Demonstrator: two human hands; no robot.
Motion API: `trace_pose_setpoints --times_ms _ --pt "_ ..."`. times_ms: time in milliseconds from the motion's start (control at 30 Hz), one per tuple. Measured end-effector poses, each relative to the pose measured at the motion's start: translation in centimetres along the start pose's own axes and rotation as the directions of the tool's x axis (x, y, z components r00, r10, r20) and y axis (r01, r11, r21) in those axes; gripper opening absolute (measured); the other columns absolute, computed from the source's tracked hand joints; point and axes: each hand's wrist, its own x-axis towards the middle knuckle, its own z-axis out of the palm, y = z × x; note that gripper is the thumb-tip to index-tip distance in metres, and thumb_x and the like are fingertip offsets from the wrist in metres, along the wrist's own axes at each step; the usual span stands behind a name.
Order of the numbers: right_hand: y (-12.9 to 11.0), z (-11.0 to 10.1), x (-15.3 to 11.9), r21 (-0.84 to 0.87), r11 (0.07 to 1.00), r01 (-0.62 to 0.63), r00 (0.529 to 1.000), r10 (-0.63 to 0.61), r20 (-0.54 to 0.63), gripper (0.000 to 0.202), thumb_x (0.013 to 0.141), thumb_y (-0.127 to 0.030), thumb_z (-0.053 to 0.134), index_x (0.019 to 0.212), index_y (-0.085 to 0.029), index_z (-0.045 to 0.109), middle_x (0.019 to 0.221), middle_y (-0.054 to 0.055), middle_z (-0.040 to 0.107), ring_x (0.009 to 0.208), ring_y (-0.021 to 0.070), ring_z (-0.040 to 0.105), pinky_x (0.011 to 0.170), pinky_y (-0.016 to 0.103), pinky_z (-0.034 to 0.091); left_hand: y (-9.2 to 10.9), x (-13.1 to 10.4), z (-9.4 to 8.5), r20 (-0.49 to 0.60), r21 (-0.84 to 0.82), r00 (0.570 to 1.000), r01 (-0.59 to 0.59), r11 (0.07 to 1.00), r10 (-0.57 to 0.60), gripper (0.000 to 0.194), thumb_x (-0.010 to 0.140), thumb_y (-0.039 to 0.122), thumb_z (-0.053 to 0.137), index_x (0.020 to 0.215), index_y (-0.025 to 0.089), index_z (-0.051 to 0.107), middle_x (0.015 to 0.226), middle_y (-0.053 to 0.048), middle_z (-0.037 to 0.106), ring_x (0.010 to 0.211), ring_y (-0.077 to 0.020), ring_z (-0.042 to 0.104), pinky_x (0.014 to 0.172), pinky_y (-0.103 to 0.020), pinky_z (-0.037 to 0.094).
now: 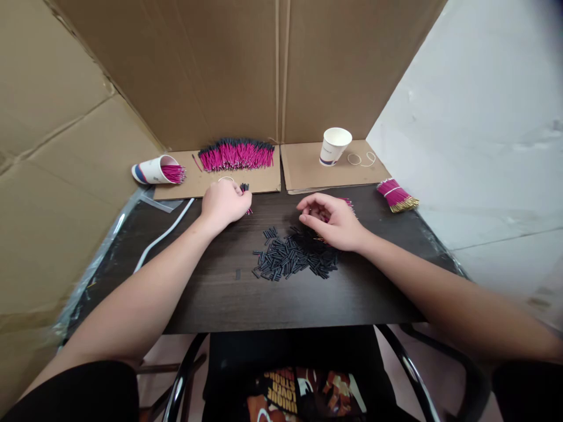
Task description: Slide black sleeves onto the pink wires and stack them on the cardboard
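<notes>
A few pink wires (244, 189) are pinched in the closed left hand (225, 202). More pink wires (347, 203) are clasped in the curled right hand (332, 221), at three o'clock from the left. A pile of black sleeves (292, 258) is spread on the table (220, 293), at six o'clock of both hands. A wire row (236, 154) lies at twelve o'clock.

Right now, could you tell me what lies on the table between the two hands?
In the head view, bare dark table separates the left hand from the right hand. The pile of black tubes lies just nearer the body, below that gap.
</notes>
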Motion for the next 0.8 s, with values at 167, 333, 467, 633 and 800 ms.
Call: trace_pose_setpoints --times_ms 167,333,467,633,800 --pt "0.0 -0.2 0.0 -0.026 1.0 0.013 1.0 -0.013 0.001 0.025 0.1 -0.037 0.076 0.115 -0.017 0.074 0.089 0.004 0.067 0.065 0.0128 0.049 0.059 0.033 0.04 0.1 -0.1 -0.1 0.019 0.033 1.0 0.01 0.999 -0.01 0.022 0.084 0.036 0.07 0.069 0.02 0.069 0.085 -0.011 0.074 0.076 -0.021 0.053 0.084 -0.041 0.048" --pt "-0.3 -0.6 0.2 -0.093 0.994 0.05 0.999 -0.052 -0.011 0.022 0.099 -0.035 0.075 0.112 -0.017 0.075 0.087 0.003 0.067 0.063 0.0126 0.046 0.059 0.033 0.039 0.2 -0.2 -0.2 0.024 0.058 1.0 0.013 0.998 -0.015 0.024 0.085 0.04 0.069 0.071 0.021 0.07 0.089 -0.011 0.076 0.081 -0.0238 0.058 0.085 -0.043 0.049" --pt "-0.8 -1.5 0.4 -0.252 0.958 0.135 0.988 -0.148 -0.033 0.016 0.099 -0.034 0.071 0.103 -0.019 0.074 0.085 0.002 0.067 0.064 0.0137 0.046 0.063 0.034 0.041 0.5 -0.5 -0.2 -0.004 0.044 1.0 -0.019 0.999 0.019 0.021 0.082 0.037 0.071 0.07 0.02 0.069 0.088 -0.011 0.077 0.08 -0.0218 0.058 0.083 -0.04 0.048" --pt "-1.2 -3.3 0.7 -0.517 0.826 0.227 0.973 -0.212 0.088 0.01 0.1 -0.027 0.063 0.094 -0.02 0.067 0.088 0.006 0.067 0.08 0.0206 0.06 0.077 0.037 0.046 0.7 -1.6 0.5 0.052 -0.042 0.934 -0.352 0.935 0.354 0.019 0.081 0.036 0.07 0.072 0.02 0.064 0.073 -0.004 0.067 0.07 -0.0169 0.054 0.075 -0.037 0.041" --pt "-0.7 -4.2 0.7 -0.622 0.741 0.254 0.965 -0.157 0.208 0.001 0.092 -0.019 0.062 0.092 -0.02 0.061 0.085 0.005 0.063 0.077 0.0197 0.055 0.074 0.036 0.041 0.5 -2.7 0.8 0.191 -0.216 0.678 -0.676 0.704 0.71 0.007 0.076 0.024 0.068 0.081 0.019 0.067 0.081 -0.003 0.066 0.073 -0.0144 0.054 0.075 -0.034 0.044"
